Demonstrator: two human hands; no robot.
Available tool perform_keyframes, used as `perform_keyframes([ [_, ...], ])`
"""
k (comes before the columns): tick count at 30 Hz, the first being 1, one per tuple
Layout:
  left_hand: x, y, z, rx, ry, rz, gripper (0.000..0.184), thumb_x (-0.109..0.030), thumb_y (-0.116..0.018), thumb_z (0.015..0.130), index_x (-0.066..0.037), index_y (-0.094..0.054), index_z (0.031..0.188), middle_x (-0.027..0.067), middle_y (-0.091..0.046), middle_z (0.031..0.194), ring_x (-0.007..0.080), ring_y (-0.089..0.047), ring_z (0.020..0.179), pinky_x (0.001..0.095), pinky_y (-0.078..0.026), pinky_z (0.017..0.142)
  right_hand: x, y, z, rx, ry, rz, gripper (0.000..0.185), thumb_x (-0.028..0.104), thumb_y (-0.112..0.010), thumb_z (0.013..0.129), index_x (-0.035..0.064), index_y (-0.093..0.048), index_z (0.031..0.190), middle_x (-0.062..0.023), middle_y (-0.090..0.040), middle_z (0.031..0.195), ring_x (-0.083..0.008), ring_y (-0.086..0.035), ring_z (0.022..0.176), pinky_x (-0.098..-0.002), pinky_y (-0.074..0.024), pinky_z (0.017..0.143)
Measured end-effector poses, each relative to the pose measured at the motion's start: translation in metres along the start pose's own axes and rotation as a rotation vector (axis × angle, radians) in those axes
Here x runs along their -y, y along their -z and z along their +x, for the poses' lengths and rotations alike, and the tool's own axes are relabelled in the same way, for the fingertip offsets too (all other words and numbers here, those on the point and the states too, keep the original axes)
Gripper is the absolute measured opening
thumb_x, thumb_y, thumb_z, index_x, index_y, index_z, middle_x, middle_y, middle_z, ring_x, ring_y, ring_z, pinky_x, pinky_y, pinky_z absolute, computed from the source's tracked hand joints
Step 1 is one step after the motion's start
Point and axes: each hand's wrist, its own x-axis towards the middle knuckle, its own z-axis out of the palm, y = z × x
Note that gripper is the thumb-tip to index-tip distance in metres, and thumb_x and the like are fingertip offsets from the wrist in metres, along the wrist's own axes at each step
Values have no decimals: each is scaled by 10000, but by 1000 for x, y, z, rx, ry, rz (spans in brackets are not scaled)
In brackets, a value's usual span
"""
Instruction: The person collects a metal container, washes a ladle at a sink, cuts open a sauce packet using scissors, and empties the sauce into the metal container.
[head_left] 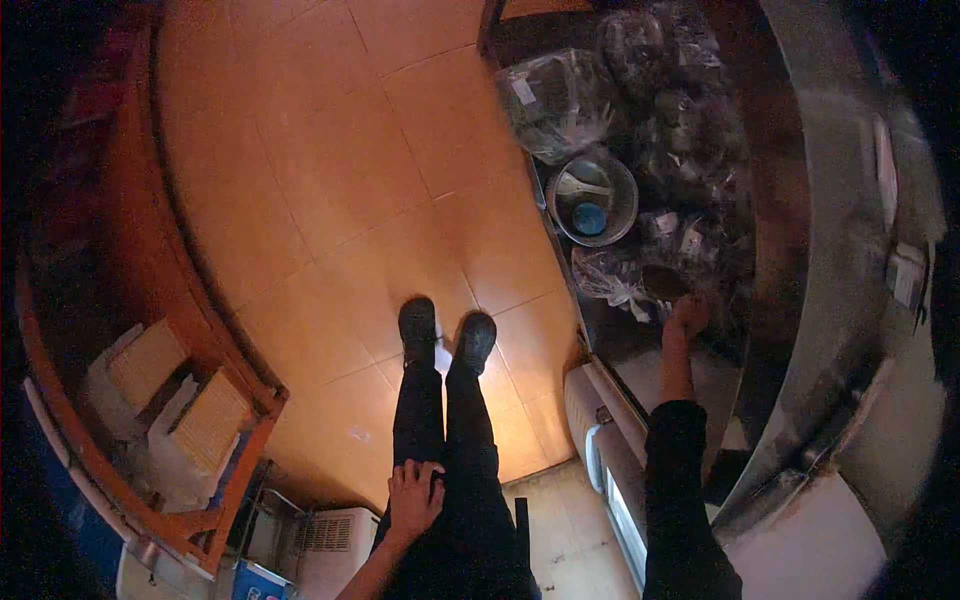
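My left hand [412, 497] lies on the dark trousers at my thigh, its fingers spread and holding nothing I can see. On the right, my right hand [688, 314] reaches over the dark counter with its fingers closed. Just beyond those fingers is a dark brown oval thing [659, 282]; its kind is unclear, and the grip itself is hidden. Clear plastic bags [610, 275] with dim contents lie beside this hand. Farther along the counter stands a round metal pot [628, 195] containing a pale utensil [580, 186] and a blue round item [589, 218].
More plastic-wrapped goods [560, 95] cover the far counter. Tan floor tiles [340, 170] stretch ahead of my dark shoes [475, 338]. An orange-edged shelf [235, 500] at left holds light stacked items [213, 425]. A white vented box [335, 540] stands at lower left.
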Motion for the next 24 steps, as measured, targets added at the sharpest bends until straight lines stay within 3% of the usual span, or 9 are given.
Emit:
perform_keyframes([
  [9,9,-18,-5,-60,-91,222,310,-240,-564,782,-156,-493,1072,191,-457,1049,364,-442,943,488,-367,765,-41,41,-30,103,-76,-41,464,383,-488,870,-21,-581,1079,-157,-609,989,-305,-549,853,-429,-407,794],
  [10,10,-14,-6,34,-100,188,335,-253,-564,783,-156,-492,1095,201,-449,1092,377,-438,982,501,-366,792,-35,51,-49,108,-67,-63,472,391,-485,872,-23,-581,1078,-157,-611,987,-305,-550,850,-430,-406,793],
  [13,17,-11,-13,85,-129,201,389,-287,-563,783,-160,-491,1143,215,-430,1167,400,-424,1056,526,-365,840,6,98,-124,129,112,-75,497,416,-478,877,-27,-582,1076,-159,-615,983,-306,-551,842,-431,-403,790],
  [15,29,-12,-16,-20,-151,239,460,-345,-558,779,-177,-494,1203,227,-421,1206,424,-403,1121,551,-371,867,60,149,-187,176,476,218,411,362,-551,846,-25,-584,982,-136,-624,935,-264,-564,797,-388,-425,727],
  [17,27,22,-6,257,-12,213,467,-383,-584,761,-174,-514,1173,236,-441,1184,421,-434,1113,557,-409,854,88,179,-240,496,464,493,238,185,-618,766,-8,-567,897,-97,-560,759,-205,-507,679,-378,-418,636],
  [18,34,25,-9,180,-64,183,488,-374,-617,748,-174,-499,1176,227,-431,1164,427,-460,1081,566,-429,825,101,194,-267,655,424,617,185,97,-651,726,1,-559,854,-78,-528,671,-175,-479,621,-373,-415,590],
  [22,-5,161,-13,-185,-368,-208,943,-362,-771,613,-151,-260,1377,201,-327,1302,396,-435,1132,446,-444,886,171,246,-378,917,634,414,326,198,-780,600,30,-507,660,-66,-530,612,-166,-500,585,-342,-432,566],
  [23,-23,212,-27,-296,-409,-29,962,-360,-772,609,-151,-244,1385,197,-325,1312,396,-443,1124,442,-444,887,187,249,-403,980,737,413,350,219,-784,613,43,-482,617,-69,-552,616,-162,-528,599,-333,-448,580],
  [24,-31,249,-40,-396,-440,149,981,-358,-774,605,-151,-229,1393,192,-324,1322,397,-450,1117,438,-444,888,225,309,-429,1122,809,434,372,246,-792,620,46,-478,614,-75,-574,626,-158,-548,612,-327,-459,592],
])
